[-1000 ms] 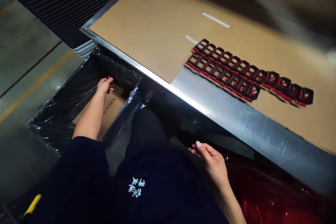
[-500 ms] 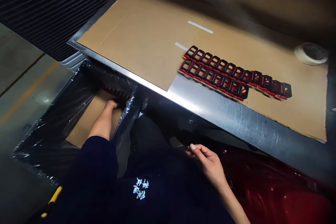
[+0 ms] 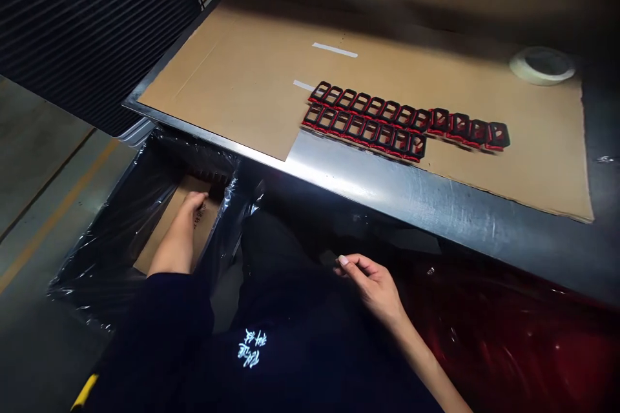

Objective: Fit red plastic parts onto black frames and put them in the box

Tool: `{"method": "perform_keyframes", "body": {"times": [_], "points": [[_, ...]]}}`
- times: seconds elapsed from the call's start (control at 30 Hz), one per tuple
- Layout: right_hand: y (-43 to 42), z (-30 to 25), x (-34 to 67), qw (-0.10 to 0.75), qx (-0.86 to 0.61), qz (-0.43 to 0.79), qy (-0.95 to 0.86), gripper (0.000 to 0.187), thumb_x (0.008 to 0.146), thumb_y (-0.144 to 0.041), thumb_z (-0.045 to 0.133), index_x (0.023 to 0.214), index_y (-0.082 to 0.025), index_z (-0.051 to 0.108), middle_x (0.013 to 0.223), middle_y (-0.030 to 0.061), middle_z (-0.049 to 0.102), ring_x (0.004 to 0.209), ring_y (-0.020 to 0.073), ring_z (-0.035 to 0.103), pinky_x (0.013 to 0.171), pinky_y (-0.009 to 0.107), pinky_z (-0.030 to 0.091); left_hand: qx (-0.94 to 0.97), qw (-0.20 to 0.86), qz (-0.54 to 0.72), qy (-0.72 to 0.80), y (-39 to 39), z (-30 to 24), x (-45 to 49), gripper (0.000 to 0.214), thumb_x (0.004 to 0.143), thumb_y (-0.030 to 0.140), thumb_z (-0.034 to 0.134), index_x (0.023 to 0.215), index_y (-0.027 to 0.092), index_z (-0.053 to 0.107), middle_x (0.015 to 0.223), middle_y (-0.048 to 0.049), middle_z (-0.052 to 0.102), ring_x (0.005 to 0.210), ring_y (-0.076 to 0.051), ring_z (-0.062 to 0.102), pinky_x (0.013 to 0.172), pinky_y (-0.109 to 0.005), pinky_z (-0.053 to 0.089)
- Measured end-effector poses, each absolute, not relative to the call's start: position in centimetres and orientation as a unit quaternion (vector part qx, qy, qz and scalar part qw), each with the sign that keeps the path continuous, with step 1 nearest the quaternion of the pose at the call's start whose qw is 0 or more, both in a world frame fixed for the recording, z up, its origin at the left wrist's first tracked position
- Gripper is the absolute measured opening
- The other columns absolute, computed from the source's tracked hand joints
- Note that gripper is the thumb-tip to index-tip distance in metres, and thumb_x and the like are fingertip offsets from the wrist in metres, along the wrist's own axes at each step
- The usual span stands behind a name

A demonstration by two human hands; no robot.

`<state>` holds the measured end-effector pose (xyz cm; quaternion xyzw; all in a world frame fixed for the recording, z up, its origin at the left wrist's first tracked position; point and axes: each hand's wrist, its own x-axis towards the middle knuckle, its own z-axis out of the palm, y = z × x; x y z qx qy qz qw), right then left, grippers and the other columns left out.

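Note:
My left hand (image 3: 194,201) reaches down into a bin lined with black plastic (image 3: 116,219). Its fingers are curled above a cardboard sheet (image 3: 159,239) with dark printing; what they hold, if anything, is hidden. A dark toothed row (image 3: 216,178) lies beyond that hand, inside the bin. In front of my body, my right hand (image 3: 375,284) is closed in a thumb-and-finger pinch; anything between the tips is too small to name. On the table, black-and-red rectangular frames (image 3: 371,132) stand in two close rows, away from both hands.
Brown cardboard (image 3: 232,90) covers much of the metal table (image 3: 349,187). White tape strips (image 3: 335,50) stick to it, and a tape roll (image 3: 542,66) lies at the right. Dark red plastic (image 3: 523,342) is below the table's front edge. A ribbed dark panel (image 3: 87,32) stands left.
The view has shifted, so the table and frames appear farther left. My left hand has drawn back from the toothed row, and printing on the cardboard now shows. My right hand keeps its pinch.

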<state>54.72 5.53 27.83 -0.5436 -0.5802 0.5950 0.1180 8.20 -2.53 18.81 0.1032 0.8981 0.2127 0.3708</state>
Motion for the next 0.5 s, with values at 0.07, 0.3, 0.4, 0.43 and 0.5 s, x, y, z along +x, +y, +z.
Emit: {"method": "perform_keyframes", "body": {"times": [0.07,0.3,0.4,0.43,0.5], "points": [[5.5,27.5,55.0,0.119,-0.531,0.588,-0.599,0.047,0.085,-0.065,0.069,0.077,-0.019,0.075,0.075,0.0071,0.076,0.072,0.022,0.067,0.07,0.033,0.052,0.087,0.347,0.335,0.872,-2.4,21.9,8.4,0.032,0.101,0.04,0.059,0.118,0.013,0.061,0.103,-0.0067,0.066,0.082,-0.015,0.066,0.071,-0.03,0.059],[5.8,29.1,53.3,0.199,-0.397,0.534,-0.719,0.067,0.083,-0.048,0.078,0.14,-0.019,0.059,0.128,0.0147,0.072,0.115,0.0294,0.07,0.101,0.046,0.057,0.126,0.47,0.642,0.592,-1.0,29.2,24.0,0.042,0.082,0.048,0.076,0.11,0.021,0.061,0.091,-0.0033,0.069,0.08,-0.016,0.069,0.066,-0.025,0.058],[6.5,30.7,52.7,0.282,-0.292,0.461,-0.789,0.102,0.071,-0.047,0.089,0.157,-0.021,0.039,0.156,0.0192,0.05,0.144,0.0354,0.05,0.116,0.056,0.046,0.043,0.675,0.636,0.372,-0.1,30.4,33.8,0.044,0.074,0.039,0.087,0.107,0.02,0.065,0.087,-0.0013,0.07,0.076,-0.013,0.068,0.064,-0.022,0.057],[6.7,31.0,52.8,0.305,-0.267,0.441,-0.801,0.101,0.071,-0.046,0.089,0.156,-0.021,0.04,0.156,0.0192,0.05,0.147,0.036,0.046,0.119,0.058,0.042,0.02,0.707,0.621,0.337,0.1,30.7,36.2,0.043,0.075,0.039,0.088,0.106,0.019,0.066,0.087,-0.001,0.07,0.074,-0.012,0.068,0.064,-0.021,0.057],[7.0,31.3,53.3,0.343,-0.242,0.421,-0.804,0.091,0.073,-0.039,0.087,0.152,-0.02,0.046,0.152,0.0184,0.054,0.147,0.0356,0.045,0.12,0.058,0.04,-0.004,0.741,0.597,0.306,0.5,31.3,39.1,0.041,0.075,0.039,0.089,0.103,0.017,0.068,0.086,-0.0007,0.07,0.071,-0.011,0.068,0.063,-0.02,0.058]]}}
